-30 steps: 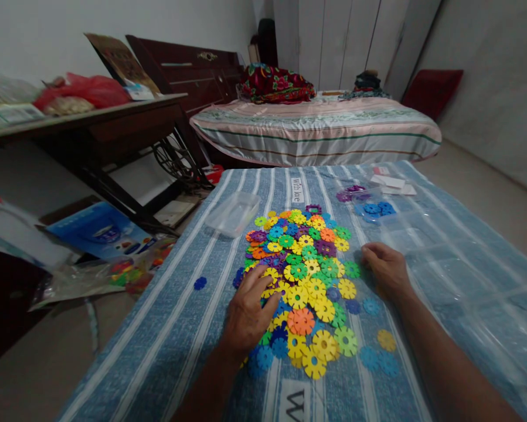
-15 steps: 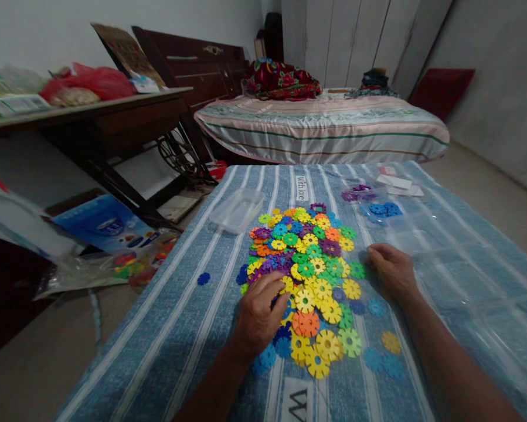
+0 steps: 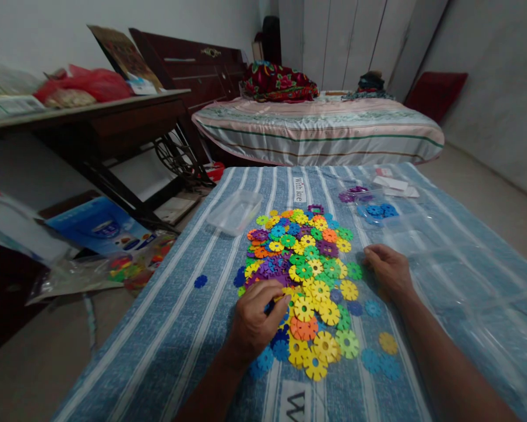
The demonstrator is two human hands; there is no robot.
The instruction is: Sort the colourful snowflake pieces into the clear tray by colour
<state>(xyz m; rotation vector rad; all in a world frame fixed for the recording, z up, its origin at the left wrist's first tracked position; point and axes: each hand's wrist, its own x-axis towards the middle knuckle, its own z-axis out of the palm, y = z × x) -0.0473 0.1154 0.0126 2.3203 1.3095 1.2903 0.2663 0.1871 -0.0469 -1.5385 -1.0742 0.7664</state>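
Observation:
A heap of flat plastic snowflake discs in yellow, green, orange, purple and blue (image 3: pixel 305 308) covers the middle of the striped blue cloth (image 3: pixel 166 334). My left hand (image 3: pixel 258 313) is at the heap's near left side, thumb and fingers pinched round a yellow snowflake disc (image 3: pixel 286 291) whose edge shows at the fingertips. To the right of the heap, my right hand (image 3: pixel 388 268) rests on the cloth with curled fingers, close to a green disc (image 3: pixel 355 271). Whatever is inside those fingers, if anything, is hidden.
A clear plastic tub (image 3: pixel 235 212) stands at the back left. Another clear container holds blue pieces (image 3: pixel 381 212), with purple pieces (image 3: pixel 354 194) beside it. Clear plastic sheeting (image 3: pixel 465 275) lies on the right. One dark blue disc (image 3: pixel 200 281) lies apart at left.
My left hand has drawn back slightly at the heap, and more yellow shows at its fingertips. My right hand keeps its place; the whole view has shifted a little.

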